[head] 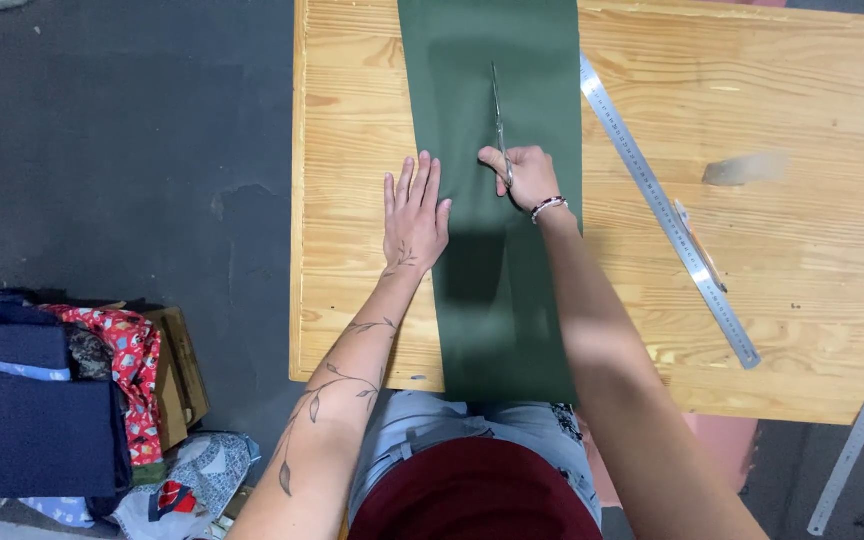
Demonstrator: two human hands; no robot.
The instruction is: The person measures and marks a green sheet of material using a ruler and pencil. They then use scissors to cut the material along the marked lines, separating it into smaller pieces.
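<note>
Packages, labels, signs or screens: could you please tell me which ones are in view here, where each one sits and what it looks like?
Cardboard box: on the dark floor left of the wooden table, brown, open-topped, behind a pile of folded fabrics in navy and red print.
No labels, signs or screens show; on the table lie only green fabric, scissors in the right hand, the left hand flat, and metal rulers.
</note>
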